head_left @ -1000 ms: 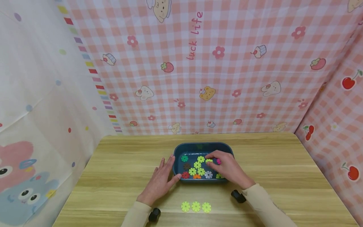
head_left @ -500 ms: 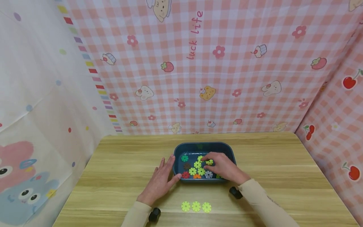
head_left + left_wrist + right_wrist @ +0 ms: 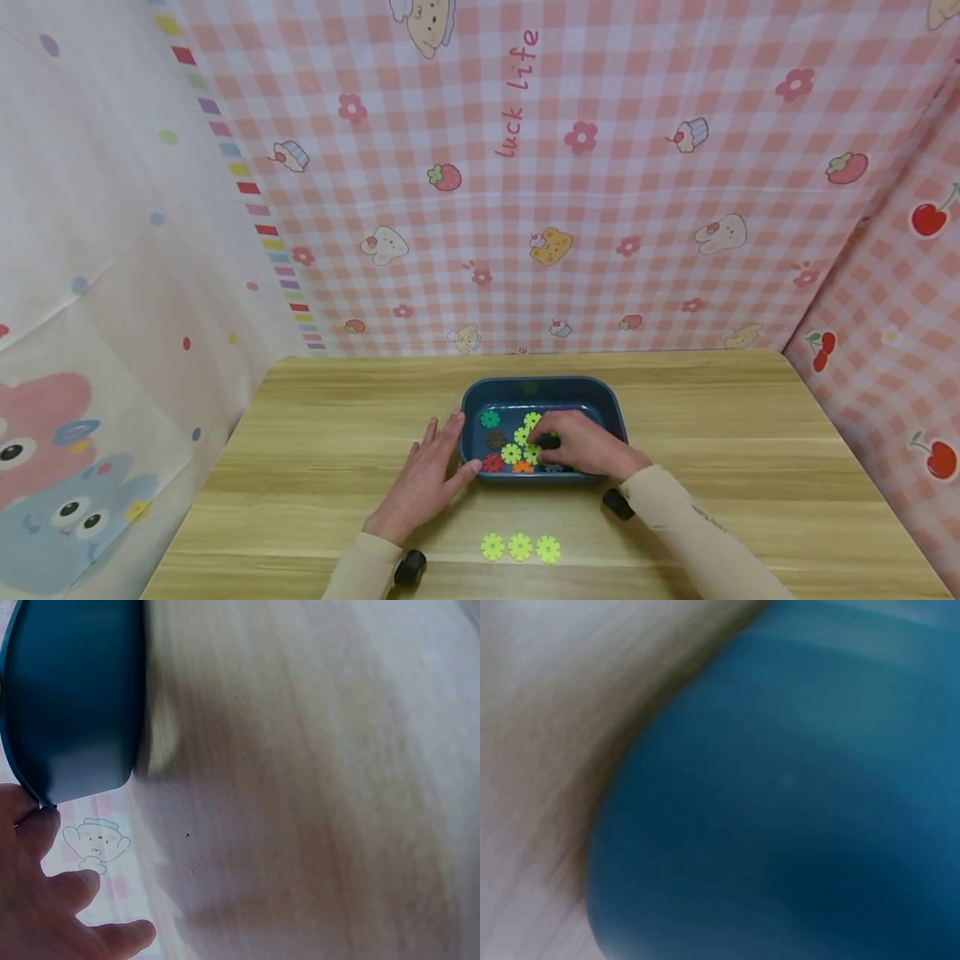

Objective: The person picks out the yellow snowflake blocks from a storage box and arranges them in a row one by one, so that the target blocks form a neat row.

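A dark blue tray [image 3: 487, 390] holds several notched plastic discs, many of them yellow-green. Inside it my right hand [image 3: 588, 443] reaches down, thumb and index finger apart beside a yellow-green disc [image 3: 511, 454] and its neighbours; the fingers partly cover those discs. My left hand [image 3: 422, 481] lies spread against the tray's left end, fingertips and thumb touching the rim. In the left wrist view, fingers [image 3: 45, 832] meet the tray's edge [image 3: 82, 697]. Only the tray's outer wall [image 3: 780, 787] fills the right wrist view, where the hand is out of sight.
Three yellow-green discs lie in a row, the middle disc [image 3: 520, 547] among them, on the wooden table [image 3: 330, 417] in front of the tray. Green [image 3: 489, 419], brown [image 3: 496, 439], red [image 3: 492, 463] and orange discs [image 3: 522, 467] lie inside the tray.
My right hand has moved left and toward the front within the tray, now covering discs that showed before. The left hand and the row of three discs have stayed put.
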Available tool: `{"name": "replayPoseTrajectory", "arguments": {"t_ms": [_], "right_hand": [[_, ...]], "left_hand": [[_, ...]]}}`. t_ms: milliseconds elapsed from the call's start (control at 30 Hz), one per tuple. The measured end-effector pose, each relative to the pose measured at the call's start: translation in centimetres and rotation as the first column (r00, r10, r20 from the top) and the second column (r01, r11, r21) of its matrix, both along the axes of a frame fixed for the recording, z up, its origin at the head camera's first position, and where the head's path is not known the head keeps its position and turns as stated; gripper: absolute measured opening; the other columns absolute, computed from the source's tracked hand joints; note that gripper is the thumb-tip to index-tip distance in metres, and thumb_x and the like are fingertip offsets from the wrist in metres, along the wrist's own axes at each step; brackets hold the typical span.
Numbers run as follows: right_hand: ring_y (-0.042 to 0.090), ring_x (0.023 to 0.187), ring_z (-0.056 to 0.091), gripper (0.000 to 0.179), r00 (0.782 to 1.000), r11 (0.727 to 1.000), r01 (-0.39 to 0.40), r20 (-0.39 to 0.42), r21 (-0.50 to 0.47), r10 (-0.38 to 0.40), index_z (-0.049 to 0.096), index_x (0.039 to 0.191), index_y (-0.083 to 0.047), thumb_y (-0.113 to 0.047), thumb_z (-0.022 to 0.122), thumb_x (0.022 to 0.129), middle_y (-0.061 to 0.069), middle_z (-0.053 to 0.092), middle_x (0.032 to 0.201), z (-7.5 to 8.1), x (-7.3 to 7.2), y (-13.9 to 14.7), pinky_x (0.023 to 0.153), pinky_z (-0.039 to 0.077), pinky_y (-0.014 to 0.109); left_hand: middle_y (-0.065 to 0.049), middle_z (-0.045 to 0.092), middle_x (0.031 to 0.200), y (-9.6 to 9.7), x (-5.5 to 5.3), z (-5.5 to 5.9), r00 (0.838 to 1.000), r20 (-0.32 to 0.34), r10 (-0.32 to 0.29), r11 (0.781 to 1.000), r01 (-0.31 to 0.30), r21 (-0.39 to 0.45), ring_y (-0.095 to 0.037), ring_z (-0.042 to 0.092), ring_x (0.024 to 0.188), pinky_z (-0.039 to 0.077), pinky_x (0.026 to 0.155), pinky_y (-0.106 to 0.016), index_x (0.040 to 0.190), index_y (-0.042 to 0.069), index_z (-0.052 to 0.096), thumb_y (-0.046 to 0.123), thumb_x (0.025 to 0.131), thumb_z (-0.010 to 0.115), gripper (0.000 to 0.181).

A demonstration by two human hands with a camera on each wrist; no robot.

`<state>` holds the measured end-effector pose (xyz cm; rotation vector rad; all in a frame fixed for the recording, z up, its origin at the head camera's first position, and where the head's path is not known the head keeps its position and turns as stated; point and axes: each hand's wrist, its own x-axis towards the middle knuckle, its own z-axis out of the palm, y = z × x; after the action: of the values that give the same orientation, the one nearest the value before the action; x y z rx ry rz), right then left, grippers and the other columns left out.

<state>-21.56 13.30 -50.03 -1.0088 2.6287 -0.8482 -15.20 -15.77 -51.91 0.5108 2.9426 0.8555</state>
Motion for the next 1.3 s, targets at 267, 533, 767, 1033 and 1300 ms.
{"name": "replayPoseTrajectory", "arguments": {"t_ms": [267, 533, 767, 1033, 1300], "right_hand": [[0.016, 0.104, 0.065, 0.022, 0.999, 0.998, -0.031, -0.011, 0.045, 0.032, 0.080, 0.111, -0.011, -0.015, 0.082, 0.090, -0.002, 0.070, 0.109, -0.2, -0.4, -0.2, 0.095, 0.055, 0.040], [0.017, 0.103, 0.063, 0.025, 0.999, 0.997, -0.030, -0.018, 0.077, 0.032, 0.080, 0.111, -0.011, -0.018, 0.085, 0.087, -0.002, 0.068, 0.109, -0.5, -0.6, -0.4, 0.095, 0.054, 0.042], [0.019, 0.103, 0.064, 0.028, 0.999, 0.998, -0.034, -0.027, 0.059, 0.036, 0.079, 0.111, -0.010, -0.018, 0.087, 0.086, -0.001, 0.069, 0.110, -0.8, -0.7, -0.7, 0.095, 0.054, 0.044], [0.022, 0.104, 0.064, 0.027, 0.999, 0.998, 0.011, -0.034, 0.067, -0.008, 0.077, 0.112, -0.010, -0.017, 0.085, 0.088, 0.001, 0.070, 0.111, -1.0, -0.9, -0.9, 0.094, 0.054, 0.045], [0.023, 0.103, 0.063, 0.028, 0.996, 0.993, 0.061, -0.076, 0.105, -0.054, 0.077, 0.108, -0.011, -0.026, 0.087, 0.086, 0.000, 0.067, 0.108, -1.0, -0.8, -1.0, 0.093, 0.054, 0.045]], "left_hand": [[-0.007, 0.022, 0.171, 0.0, 0.0, 0.1, 1.000, -0.001, -0.002, 1.000, 0.002, 0.002, -0.041, 0.014, 0.157, 0.021, 0.119, -0.069, 0.167, 0.014, 0.021, 0.059, 0.104, 0.050, 0.082], [-0.007, 0.022, 0.171, 0.0, 0.0, 0.1, 1.000, -0.003, -0.004, 1.000, 0.004, -0.008, -0.041, 0.014, 0.157, 0.022, 0.119, -0.069, 0.167, 0.014, 0.021, 0.061, 0.104, 0.048, 0.083], [-0.008, 0.023, 0.171, 0.2, 0.0, 0.4, 1.000, 0.009, -0.001, 1.000, 0.001, 0.000, -0.041, 0.014, 0.157, 0.021, 0.119, -0.070, 0.167, 0.013, 0.022, 0.057, 0.105, 0.051, 0.082], [-0.008, 0.023, 0.171, 0.2, 0.0, 0.4, 1.000, 0.014, 0.005, 1.000, -0.005, -0.001, -0.041, 0.014, 0.157, 0.021, 0.119, -0.069, 0.167, 0.014, 0.022, 0.057, 0.104, 0.052, 0.081], [-0.009, 0.024, 0.171, 0.1, 0.1, 0.3, 1.000, 0.007, 0.007, 1.000, -0.007, -0.003, -0.042, 0.014, 0.157, 0.022, 0.119, -0.069, 0.167, 0.013, 0.022, 0.058, 0.104, 0.051, 0.082]]}}
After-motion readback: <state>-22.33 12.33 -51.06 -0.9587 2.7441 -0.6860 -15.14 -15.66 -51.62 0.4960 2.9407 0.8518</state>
